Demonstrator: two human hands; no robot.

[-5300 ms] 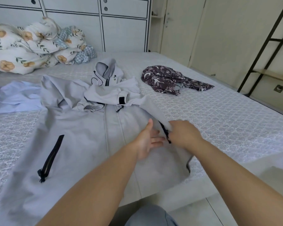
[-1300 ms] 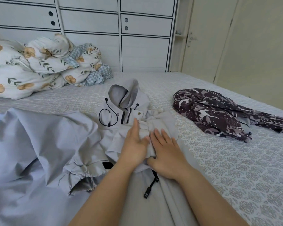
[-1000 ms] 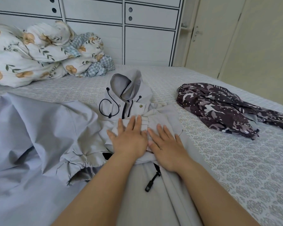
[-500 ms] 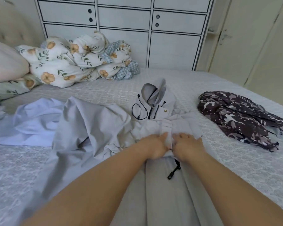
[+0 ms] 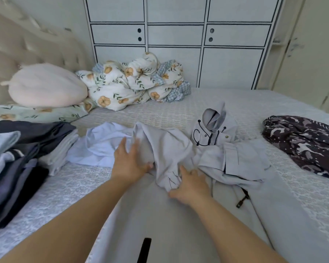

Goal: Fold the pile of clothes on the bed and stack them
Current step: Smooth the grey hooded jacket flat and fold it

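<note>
The bed [image 5: 235,103] is covered by a patterned grey spread, with bare stretches toward its far side and right edge. A light grey hooded jacket [image 5: 179,215] is spread across the near middle — its hood pointing away. Folded clothes [image 5: 17,160] are stacked at the left edge; a dark patterned garment [image 5: 302,143] lies crumpled at the right. The bunched sleeve [image 5: 167,154] is touched by the left hand [image 5: 129,160], fingers spread flat, while its cuff is gripped by the right hand [image 5: 190,185].
</note>
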